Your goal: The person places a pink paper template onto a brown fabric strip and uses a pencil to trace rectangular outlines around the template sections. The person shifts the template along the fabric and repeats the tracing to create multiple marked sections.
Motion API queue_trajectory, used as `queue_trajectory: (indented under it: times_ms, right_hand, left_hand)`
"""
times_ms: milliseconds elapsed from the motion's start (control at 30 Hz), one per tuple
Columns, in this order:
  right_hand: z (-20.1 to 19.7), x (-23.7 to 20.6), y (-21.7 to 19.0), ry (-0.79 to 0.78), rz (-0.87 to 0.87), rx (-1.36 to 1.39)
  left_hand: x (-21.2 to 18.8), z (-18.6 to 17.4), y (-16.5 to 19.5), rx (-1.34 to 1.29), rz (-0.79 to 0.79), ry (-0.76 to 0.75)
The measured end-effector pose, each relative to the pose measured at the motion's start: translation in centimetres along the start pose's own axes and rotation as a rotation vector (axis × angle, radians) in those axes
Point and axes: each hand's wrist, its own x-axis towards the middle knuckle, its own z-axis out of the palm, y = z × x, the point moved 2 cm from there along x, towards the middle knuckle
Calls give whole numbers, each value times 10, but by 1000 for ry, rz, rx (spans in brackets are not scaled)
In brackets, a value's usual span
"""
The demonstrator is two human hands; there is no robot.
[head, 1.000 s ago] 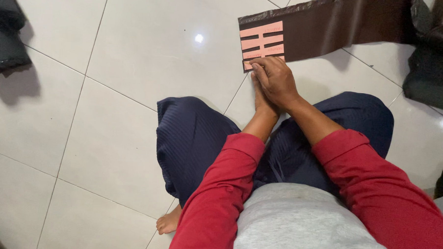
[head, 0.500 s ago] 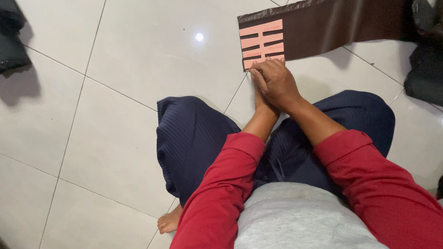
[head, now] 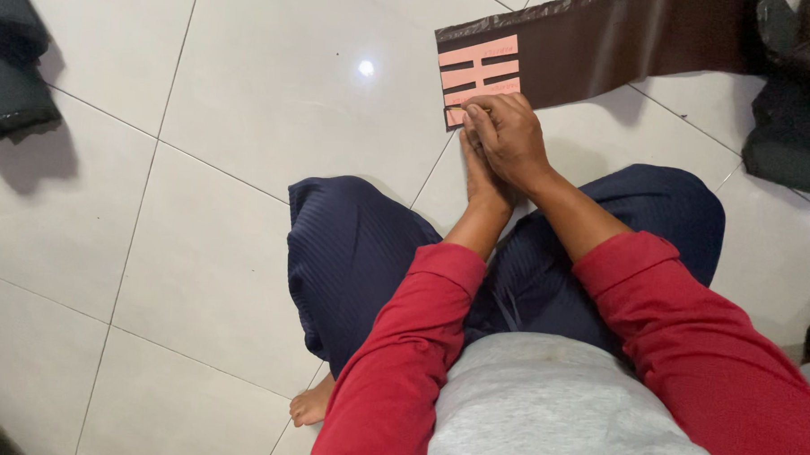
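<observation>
From the head camera, you sat cross-legged on the glossy white tiled floor (head: 247, 114), in dark blue ribbed trousers (head: 359, 262), red long sleeves (head: 688, 345) and a grey top (head: 551, 412), with one bare foot (head: 309, 402) showing below your knee.

Ahead of your knees lay a flat dark brown plastic mailing bag (head: 609, 51), stretched from the middle of the picture toward the upper right corner. At its left end sat a pale pink rectangular label (head: 478, 73), crossed by dark horizontal bands and one short upright band; the print on it was too small to tell.

Your right hand (head: 508, 141) rested at the lower left corner of the bag, just under the pink label, its fingers (head: 481, 113) curled together and pressed on the bag's near edge. Whether they pinched anything small, you could not tell from this angle. Your left hand (head: 480, 176) lay beneath the right one, mostly covered by it, so the state of its fingers stayed hidden; it touched the floor or the bag's corner, and which of the two was unclear.

A dark folded cloth (head: 11, 70) lay at the left edge of the floor, well apart from your hands. Another black bundle of material (head: 791, 106) sat at the right edge, beside the far end of the bag.
</observation>
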Motion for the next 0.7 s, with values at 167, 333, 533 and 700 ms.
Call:
queue_trajectory:
  times_ms: [167, 333, 533, 700]
  right_hand:
    - [-5, 0, 3, -21, -11, -23]
    - [-19, 3, 12, -17, -21, -148]
    - [-27, 4, 19, 7, -3, -177]
    - [-26, 4, 18, 5, -7, -166]
  left_hand:
    - [-2, -8, -4, -70, 44, -16]
    - [-2, -12, -4, -235, 34, 57]
    - [0, -10, -2, -266, 0, 112]
    - [0, -9, -2, -231, 16, 95]
